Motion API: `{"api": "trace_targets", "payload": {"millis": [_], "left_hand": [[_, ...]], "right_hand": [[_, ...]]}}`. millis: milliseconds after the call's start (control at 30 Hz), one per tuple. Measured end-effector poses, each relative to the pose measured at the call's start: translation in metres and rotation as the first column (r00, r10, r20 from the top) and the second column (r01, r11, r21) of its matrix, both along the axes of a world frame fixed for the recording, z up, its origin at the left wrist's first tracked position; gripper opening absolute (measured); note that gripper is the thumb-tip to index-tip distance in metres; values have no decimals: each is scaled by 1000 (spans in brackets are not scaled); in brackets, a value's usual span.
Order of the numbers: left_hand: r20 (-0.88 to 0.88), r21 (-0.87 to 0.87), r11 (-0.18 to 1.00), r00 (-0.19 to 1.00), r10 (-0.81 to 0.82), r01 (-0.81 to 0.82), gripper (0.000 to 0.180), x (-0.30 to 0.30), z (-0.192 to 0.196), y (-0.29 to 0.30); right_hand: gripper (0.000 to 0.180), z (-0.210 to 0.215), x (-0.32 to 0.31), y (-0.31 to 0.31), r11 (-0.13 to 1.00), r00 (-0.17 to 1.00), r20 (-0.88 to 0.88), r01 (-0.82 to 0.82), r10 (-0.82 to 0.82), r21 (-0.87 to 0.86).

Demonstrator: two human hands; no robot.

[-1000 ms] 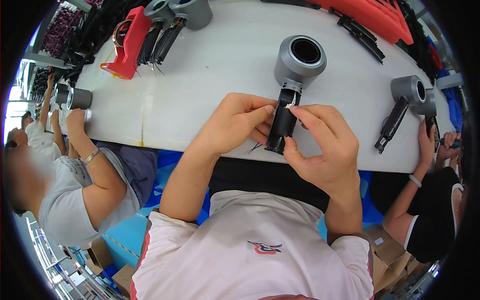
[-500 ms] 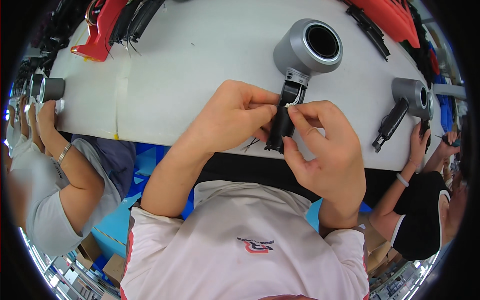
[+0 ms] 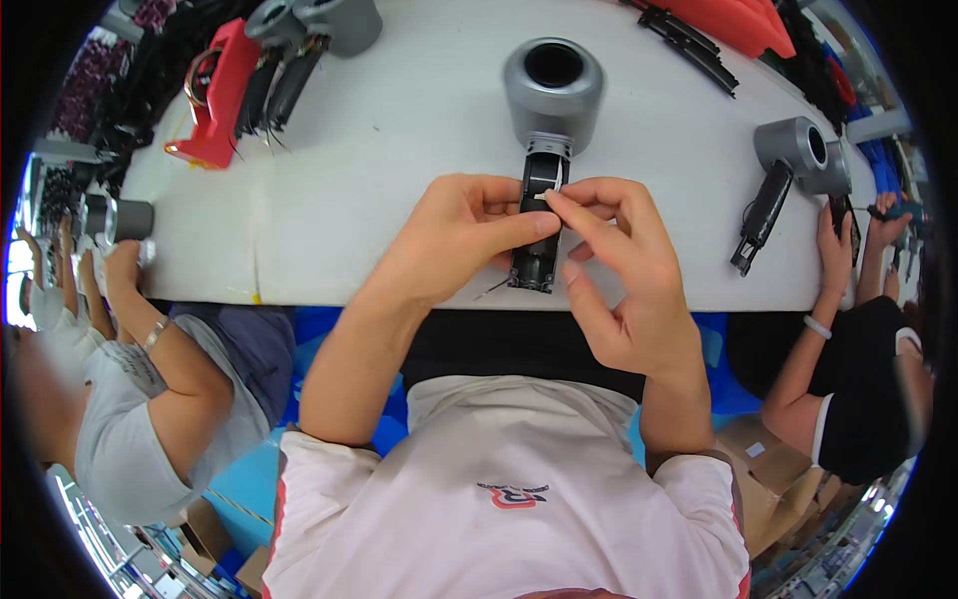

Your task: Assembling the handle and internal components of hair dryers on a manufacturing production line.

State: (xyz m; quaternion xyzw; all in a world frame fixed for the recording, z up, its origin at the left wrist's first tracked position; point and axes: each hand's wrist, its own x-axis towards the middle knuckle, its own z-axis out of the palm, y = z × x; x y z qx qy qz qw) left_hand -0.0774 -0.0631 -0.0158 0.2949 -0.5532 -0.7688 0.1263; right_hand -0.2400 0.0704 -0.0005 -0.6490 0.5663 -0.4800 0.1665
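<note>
A grey hair dryer (image 3: pixel 529 108) lies on the table in front of me, its round barrel pointing away. Its black handle (image 3: pixel 534 268) points toward me and shows an open cavity with white wires (image 3: pixel 558 178) and a small white connector (image 3: pixel 542 196). Around the handle's left side my left hand (image 3: pixel 449 240) is closed, thumb across the top. My right hand (image 3: pixel 639 265) has its index fingertip at the white connector, while its thumb is held apart beside the handle. The right hand's other fingers are curled and partly hidden. Thin dark leads (image 3: pixel 493 290) stick out by the handle's lower end.
Two hair dryers with dark handles (image 3: pixel 289 92) lie by a red holder (image 3: pixel 212 125) at the far left. Another hair dryer (image 3: pixel 788 150) lies at right, near a co-worker's hand (image 3: pixel 834 243). Black handle parts (image 3: pixel 691 50) rest beside a red bin (image 3: pixel 733 20).
The hair dryer has turned more upright in view, and its handle now shows an open cavity. My right thumb has come off the handle. The whole view has shifted somewhat.
</note>
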Motion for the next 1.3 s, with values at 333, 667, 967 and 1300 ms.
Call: {"api": "trace_targets", "payload": {"millis": [333,667,967,1300], "left_hand": [[-757,85,993,654,12,81,63,28,-28,22],[-735,-145,987,660,-155,71,57,42,-37,12],[-611,151,983,772,178,-106,62,41,-23,25],[-413,161,950,856,311,-267,51,25,-13,37]], "right_hand": [[24,16,16,2,933,988,66,157,-143,-323],[23,13,35,3,967,991,103,111,-89,-228],[22,4,30,15,981,986,148,97,-72,-170],[14,-16,31,24,995,959,269,98,-93,-6]]}}
